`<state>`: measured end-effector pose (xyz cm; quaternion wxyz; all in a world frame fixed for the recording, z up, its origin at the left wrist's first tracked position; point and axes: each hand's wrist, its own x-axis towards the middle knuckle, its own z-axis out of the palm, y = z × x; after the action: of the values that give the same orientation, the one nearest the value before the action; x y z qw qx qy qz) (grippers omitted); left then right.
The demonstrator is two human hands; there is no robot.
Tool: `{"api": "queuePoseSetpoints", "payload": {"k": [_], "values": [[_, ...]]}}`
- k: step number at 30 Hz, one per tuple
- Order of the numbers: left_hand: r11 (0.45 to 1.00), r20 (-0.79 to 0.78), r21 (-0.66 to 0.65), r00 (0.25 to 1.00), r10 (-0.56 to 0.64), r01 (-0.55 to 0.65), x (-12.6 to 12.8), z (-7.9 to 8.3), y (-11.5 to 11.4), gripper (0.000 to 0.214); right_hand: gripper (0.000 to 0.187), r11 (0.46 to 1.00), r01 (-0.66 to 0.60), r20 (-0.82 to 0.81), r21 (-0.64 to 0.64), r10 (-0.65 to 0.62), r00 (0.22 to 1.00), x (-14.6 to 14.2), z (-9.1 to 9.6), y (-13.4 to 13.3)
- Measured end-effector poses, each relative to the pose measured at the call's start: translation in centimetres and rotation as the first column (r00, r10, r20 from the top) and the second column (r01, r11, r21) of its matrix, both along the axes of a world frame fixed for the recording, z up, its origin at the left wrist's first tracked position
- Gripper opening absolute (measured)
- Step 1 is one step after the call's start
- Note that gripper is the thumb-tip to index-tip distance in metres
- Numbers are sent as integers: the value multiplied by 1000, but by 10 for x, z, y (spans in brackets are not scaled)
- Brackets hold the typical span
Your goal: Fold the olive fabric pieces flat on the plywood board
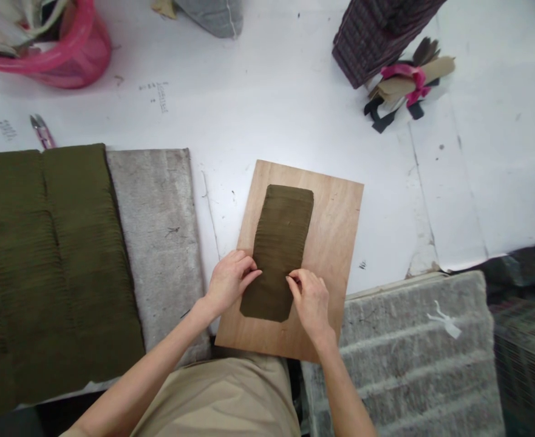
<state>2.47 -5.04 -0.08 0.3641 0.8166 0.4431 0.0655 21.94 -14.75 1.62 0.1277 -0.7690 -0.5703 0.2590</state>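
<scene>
A row of olive-green fabric pieces (283,243) lies overlapped like shingles on a thin wooden board (333,243). Its end corners are cut at a slant, and fine ridges run across it. At the left edge of the lower part, my left hand (233,278) pinches the fabric between thumb and forefinger. My right hand (310,300) does the same at the opposite edge, roughly level with the left. Both hands are closed, with the fingertips at the side edges of the top piece.
Large stacks of olive fabric (80,261) lie on a grey board (158,230) at left. Thread snips (42,130) and a pink basket (73,51) are behind. A dark bundle (376,36) and tied scraps (404,85) sit at back right. A ridged grey panel (404,358) is front right.
</scene>
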Motion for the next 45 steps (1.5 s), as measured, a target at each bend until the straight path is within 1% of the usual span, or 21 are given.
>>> {"api": "queuePoseSetpoints", "payload": {"k": [3, 9, 19, 26, 30, 34, 36, 39, 43, 45], "values": [[999, 30, -15, 999, 28, -28, 0, 1, 0, 18, 22, 999, 50, -25, 17, -50, 998, -1, -3, -1], [997, 31, -21, 996, 79, -79, 3, -1, 0, 20, 21, 992, 126, -73, -7, -126, 989, -2, -5, 0], [996, 5, 28, 996, 89, -89, 7, -5, -1, 21, 25, 991, 132, -26, 7, -132, 991, -3, -6, 2], [995, -1, 42, 996, 92, -92, 8, -8, -2, 20, 20, 985, 172, -28, -3, -172, 985, -4, -9, 1], [994, -17, 57, 995, 94, -93, 8, -9, -4, 19, 18, 976, 213, -29, 47, -211, 977, -5, -13, 0], [990, -3, 111, 996, 93, -92, 7, -12, -7, 12, 15, 974, 221, -54, 42, -219, 974, -3, -14, 2], [987, 3, 137, 997, 82, -82, 7, -13, -8, 13, 12, 976, 215, -75, 14, -214, 974, 0, -13, 4], [990, -12, 124, 997, 73, -71, 8, -13, -6, 12, 10, 985, 172, -77, -26, -174, 982, 4, -10, 8], [996, -41, 77, 998, 49, -45, 10, -8, 0, 6, 9, 996, 83, 3, -27, -83, 997, 2, -3, 10], [996, -60, 86, 998, 17, -11, 12, -5, 2, 6, 8, 999, 39, 46, -17, -38, 998, 0, -1, 9]]}}
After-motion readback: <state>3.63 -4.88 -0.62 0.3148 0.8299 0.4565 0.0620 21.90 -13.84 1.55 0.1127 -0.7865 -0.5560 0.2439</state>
